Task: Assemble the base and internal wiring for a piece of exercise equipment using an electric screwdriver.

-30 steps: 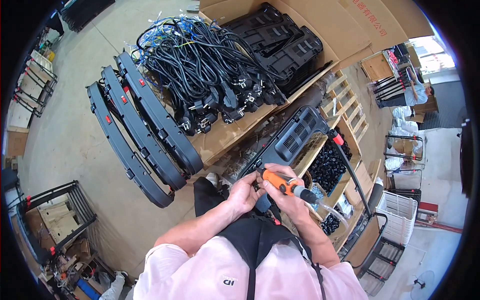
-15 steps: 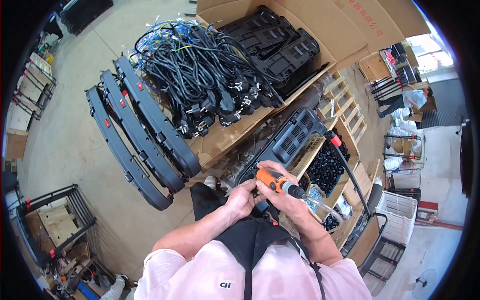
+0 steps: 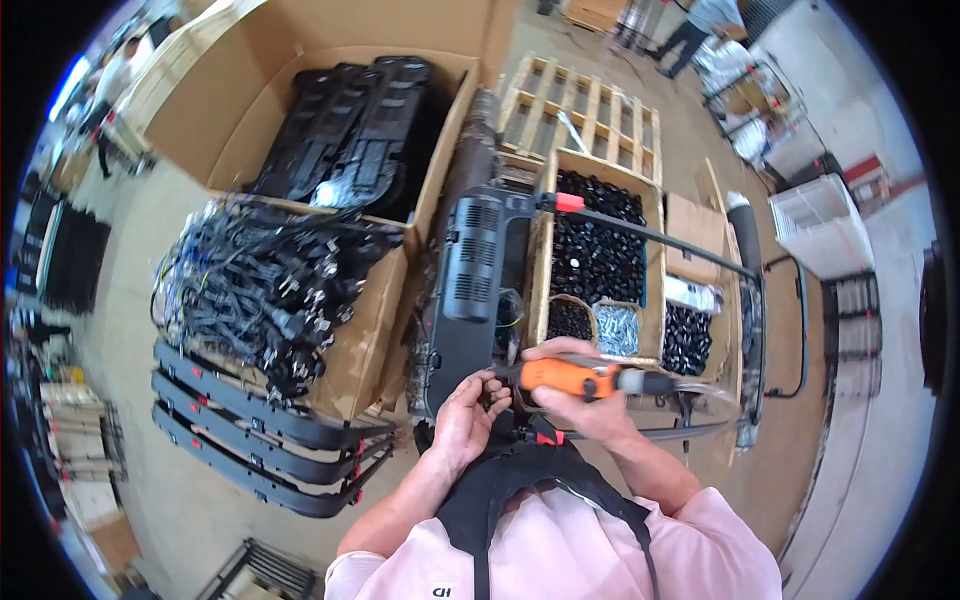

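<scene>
My right hand [image 3: 580, 405] grips an orange and black power screwdriver [image 3: 585, 378], held sideways with its tip pointing left. My left hand [image 3: 468, 418] presses on the near end of a long black plastic panel [image 3: 470, 290] with a ribbed vent, fingers closed around a small part at the driver's tip. The panel stretches away from me between the boxes.
A cardboard box [image 3: 375, 310] of tangled black cables [image 3: 260, 290] stands left, with curved black trim pieces [image 3: 250, 445] stacked beside it. A big carton [image 3: 250, 90] holds black panels. Right, a box [image 3: 655, 210] holds black small parts and a tub of screws [image 3: 617, 328]. Wooden pallet [image 3: 590, 110] behind.
The view has swung so the panel now runs straight away from me. My hands stay together at its near end, the screwdriver now level and pointing left.
</scene>
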Available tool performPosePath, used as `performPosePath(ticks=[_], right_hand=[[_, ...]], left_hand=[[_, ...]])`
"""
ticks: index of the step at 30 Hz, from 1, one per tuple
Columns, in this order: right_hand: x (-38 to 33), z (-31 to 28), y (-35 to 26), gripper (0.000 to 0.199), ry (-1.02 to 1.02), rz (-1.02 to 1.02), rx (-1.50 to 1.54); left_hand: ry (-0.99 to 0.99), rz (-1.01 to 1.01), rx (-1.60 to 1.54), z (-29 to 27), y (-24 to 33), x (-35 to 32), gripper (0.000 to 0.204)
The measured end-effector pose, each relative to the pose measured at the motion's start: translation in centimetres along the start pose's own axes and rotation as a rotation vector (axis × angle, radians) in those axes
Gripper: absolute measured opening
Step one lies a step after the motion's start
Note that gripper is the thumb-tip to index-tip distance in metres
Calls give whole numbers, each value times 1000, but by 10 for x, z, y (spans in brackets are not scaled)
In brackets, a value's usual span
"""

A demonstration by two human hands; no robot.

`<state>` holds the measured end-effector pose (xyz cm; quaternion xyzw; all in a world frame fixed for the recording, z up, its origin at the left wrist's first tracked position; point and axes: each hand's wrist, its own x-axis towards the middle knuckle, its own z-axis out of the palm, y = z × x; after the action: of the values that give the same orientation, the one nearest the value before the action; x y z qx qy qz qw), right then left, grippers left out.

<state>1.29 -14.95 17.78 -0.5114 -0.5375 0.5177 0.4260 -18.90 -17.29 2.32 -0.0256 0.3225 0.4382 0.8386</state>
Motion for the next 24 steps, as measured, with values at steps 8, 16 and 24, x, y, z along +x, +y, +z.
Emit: performPosePath(ticks=[8, 16, 24], right_hand=[[-86, -123, 21, 62, 772, -48, 288], [-157, -151, 62, 63, 985, 25, 443], [-149, -174, 86, 62, 883, -14, 400]], left_hand=[[-53, -114, 234, 92, -38, 90, 30], [2, -111, 460, 122, -106, 211, 28], [-81, 103, 1102, 113, -84, 205, 40]])
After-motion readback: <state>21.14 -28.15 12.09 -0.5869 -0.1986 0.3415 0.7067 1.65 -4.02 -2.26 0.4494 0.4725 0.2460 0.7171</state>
